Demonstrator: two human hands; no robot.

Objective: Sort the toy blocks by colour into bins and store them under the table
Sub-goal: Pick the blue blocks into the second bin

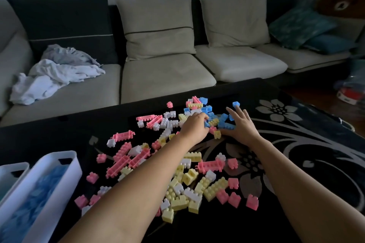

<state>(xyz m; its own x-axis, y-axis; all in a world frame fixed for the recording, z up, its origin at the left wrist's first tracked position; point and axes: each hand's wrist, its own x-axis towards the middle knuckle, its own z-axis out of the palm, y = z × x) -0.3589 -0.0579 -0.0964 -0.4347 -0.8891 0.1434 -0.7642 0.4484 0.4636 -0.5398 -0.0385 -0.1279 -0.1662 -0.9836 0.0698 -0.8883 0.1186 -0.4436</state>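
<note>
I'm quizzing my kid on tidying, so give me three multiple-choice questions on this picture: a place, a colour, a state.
1. Where is the white bin? A on a shelf; B near left of the table; C on a chair.
2. What colour are the blocks the left hand grips? A blue; B green; C orange.
3. How is the right hand? A in a fist; B gripping the bin; C fingers spread.
B: it stands at the table's near-left edge. A: they are blue. C: its fingers fan out.
</note>
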